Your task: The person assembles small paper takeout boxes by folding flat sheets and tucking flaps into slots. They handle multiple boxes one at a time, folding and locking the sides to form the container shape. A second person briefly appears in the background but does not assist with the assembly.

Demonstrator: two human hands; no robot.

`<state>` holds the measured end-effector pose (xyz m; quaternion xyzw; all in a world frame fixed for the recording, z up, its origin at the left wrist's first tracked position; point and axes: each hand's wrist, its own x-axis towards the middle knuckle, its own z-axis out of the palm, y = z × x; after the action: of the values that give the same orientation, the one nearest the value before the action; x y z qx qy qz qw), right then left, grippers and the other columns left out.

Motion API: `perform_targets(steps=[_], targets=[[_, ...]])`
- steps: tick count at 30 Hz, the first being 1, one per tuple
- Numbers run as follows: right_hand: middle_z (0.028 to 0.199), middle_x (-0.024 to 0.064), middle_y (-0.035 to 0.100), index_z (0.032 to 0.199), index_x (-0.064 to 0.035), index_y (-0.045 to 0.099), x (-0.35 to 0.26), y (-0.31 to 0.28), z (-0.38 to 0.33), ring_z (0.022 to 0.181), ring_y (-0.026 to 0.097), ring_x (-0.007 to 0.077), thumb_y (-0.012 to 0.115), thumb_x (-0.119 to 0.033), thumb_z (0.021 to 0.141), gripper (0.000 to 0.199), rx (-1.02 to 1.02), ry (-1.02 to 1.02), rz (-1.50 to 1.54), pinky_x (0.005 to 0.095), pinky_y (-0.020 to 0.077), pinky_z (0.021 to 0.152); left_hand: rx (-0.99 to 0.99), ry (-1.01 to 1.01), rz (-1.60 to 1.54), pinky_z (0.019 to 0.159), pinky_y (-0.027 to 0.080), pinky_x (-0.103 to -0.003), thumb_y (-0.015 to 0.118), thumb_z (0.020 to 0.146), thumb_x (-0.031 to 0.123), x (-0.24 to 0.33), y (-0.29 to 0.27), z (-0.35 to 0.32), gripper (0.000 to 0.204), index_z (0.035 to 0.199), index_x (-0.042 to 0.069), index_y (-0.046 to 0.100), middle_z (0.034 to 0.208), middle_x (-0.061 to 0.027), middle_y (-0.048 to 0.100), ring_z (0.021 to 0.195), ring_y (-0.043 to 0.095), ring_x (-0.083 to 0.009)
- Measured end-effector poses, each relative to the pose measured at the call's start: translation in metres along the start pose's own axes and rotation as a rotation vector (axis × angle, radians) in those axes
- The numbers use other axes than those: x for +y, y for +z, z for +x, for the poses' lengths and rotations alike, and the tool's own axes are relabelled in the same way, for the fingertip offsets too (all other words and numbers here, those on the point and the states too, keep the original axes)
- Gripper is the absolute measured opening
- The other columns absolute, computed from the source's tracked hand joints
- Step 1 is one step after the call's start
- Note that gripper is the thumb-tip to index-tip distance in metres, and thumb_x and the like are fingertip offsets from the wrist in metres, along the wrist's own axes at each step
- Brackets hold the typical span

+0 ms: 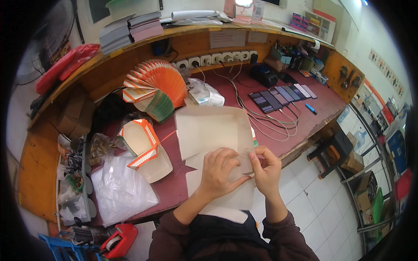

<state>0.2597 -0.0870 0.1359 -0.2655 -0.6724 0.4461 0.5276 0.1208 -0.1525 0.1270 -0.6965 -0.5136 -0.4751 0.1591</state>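
A flat unfolded cardboard box blank point(208, 130), plain beige inside, lies on the dark red worktop point(278, 113) in front of me. My left hand point(219, 169) presses down on its near flap with fingers spread. At the flap's right edge, my right hand point(265, 167) pinches the cardboard between thumb and fingers. Both hands touch each other over the fold. The lower flap hangs over the table edge toward my lap.
A fanned stack of orange and white box blanks point(159, 85) stands behind. Left are a half-formed box point(139, 139), clear plastic bags point(119, 187) and a red tape dispenser point(119, 241). Several phones point(281, 95) with cables lie at right. A stool point(333, 150) stands below.
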Motion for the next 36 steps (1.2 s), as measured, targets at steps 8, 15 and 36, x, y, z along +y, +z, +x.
perform_targets(steps=[8,15,36], targets=[[0.085,0.0074,0.063,0.089,0.0027,0.061,-0.006,0.007,0.002,0.069,0.062,0.0122,0.062,-0.003,0.087,0.007,0.095,0.035,0.140,0.0218,0.0526,0.060,0.113,0.014,-0.113,0.076,0.045,-0.033,0.077,0.069,0.018,-0.008,0.005,-0.005,0.023,0.079,0.007,0.059,0.090,-0.0071,0.061,0.085,0.060,-0.0230],[0.092,0.0123,0.060,0.087,0.0025,0.065,-0.015,0.012,-0.008,0.090,0.062,0.0209,0.064,0.003,0.081,0.006,-0.024,-0.284,-0.062,0.0262,0.0533,0.069,0.166,-0.505,-1.025,0.085,0.045,-0.030,0.075,0.078,0.015,-0.004,0.010,-0.014,0.024,0.093,0.002,0.062,0.099,-0.0075,0.064,0.095,0.059,-0.0154],[0.068,0.0085,0.063,0.092,0.0024,0.064,-0.006,-0.004,-0.016,0.061,0.062,0.0192,0.068,-0.011,0.081,0.019,-0.081,0.078,-0.423,0.0288,0.0468,0.055,0.002,-0.229,-0.540,0.075,0.047,-0.033,0.070,0.077,0.011,-0.011,0.014,-0.020,0.026,0.095,0.000,0.055,0.089,-0.0080,0.059,0.083,0.059,-0.0212]])
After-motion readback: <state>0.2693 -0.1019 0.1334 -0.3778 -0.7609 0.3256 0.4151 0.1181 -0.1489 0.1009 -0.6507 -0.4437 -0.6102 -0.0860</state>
